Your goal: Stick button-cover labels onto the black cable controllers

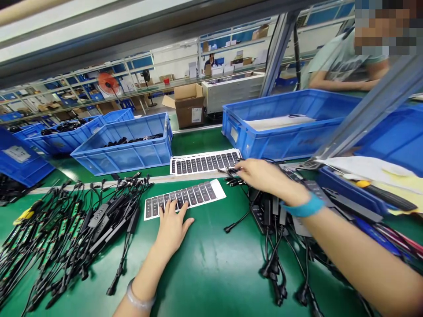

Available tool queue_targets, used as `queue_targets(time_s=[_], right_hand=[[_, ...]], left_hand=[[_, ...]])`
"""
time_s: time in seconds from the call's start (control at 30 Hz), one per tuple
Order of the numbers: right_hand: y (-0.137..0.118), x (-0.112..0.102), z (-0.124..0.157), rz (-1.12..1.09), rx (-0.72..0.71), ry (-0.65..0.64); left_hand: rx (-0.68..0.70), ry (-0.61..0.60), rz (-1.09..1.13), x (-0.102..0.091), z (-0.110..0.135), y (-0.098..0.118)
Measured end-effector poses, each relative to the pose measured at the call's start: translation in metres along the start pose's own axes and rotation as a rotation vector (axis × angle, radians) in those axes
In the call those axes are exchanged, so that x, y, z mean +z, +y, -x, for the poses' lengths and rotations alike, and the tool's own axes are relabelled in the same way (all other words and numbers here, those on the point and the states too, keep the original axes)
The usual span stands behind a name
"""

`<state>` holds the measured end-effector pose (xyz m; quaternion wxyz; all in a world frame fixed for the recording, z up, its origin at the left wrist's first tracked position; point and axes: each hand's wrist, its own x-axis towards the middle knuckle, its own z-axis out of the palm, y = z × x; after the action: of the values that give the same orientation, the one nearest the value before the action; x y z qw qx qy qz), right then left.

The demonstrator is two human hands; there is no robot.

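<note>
My left hand (172,226) lies with spread fingers on a white sheet of dark keypad labels (185,197), pressing its lower edge to the green table. My right hand (259,176) reaches to the right of a second label sheet (205,163), its fingers bent together round the ends of black cables (234,180); the exact grip is partly hidden. Beneath the right wrist is a pile of black controllers with cables (272,211). To the left lies a larger heap of controllers and cables (115,215), with green circuit boards (62,226) among them.
Blue bins (122,152) stand along the back, and a larger blue bin (274,141) holds white sheets. A metal post (366,101) slants down at right. Yellow-handled cutters (28,213) lie far left. Across the bench sits another person (343,61).
</note>
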<state>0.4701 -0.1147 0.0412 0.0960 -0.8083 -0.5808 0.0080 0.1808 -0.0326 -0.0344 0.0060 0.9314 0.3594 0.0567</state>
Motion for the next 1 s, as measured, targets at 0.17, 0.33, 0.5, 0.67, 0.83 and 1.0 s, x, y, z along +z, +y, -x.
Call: queue_targets(time_s=[0.17, 0.33, 0.5, 0.67, 0.83, 1.0], right_hand=[[-0.057, 0.060, -0.039, -0.157, -0.115, -0.005], [-0.059, 0.058, -0.033, -0.352, -0.133, 0.142], [-0.049, 0.028, -0.005, -1.021, 0.057, 0.499], [-0.057, 0.023, 0.022, -1.301, 0.161, 0.470], [-0.069, 0.025, 0.029, -1.380, 0.089, 0.397], [-0.077, 0.024, 0.031, -1.511, 0.046, 0.350]], left_hand=[[-0.007, -0.025, 0.004, -0.001, 0.002, -0.001], [-0.019, -0.004, 0.048, -0.002, 0.000, 0.001], [-0.283, 0.055, 0.010, -0.027, 0.000, -0.026], [-0.673, 0.116, -0.010, -0.048, 0.023, -0.067], [-0.716, 0.168, 0.173, -0.043, 0.027, -0.074], [-0.657, 0.327, 0.518, -0.053, 0.014, -0.069]])
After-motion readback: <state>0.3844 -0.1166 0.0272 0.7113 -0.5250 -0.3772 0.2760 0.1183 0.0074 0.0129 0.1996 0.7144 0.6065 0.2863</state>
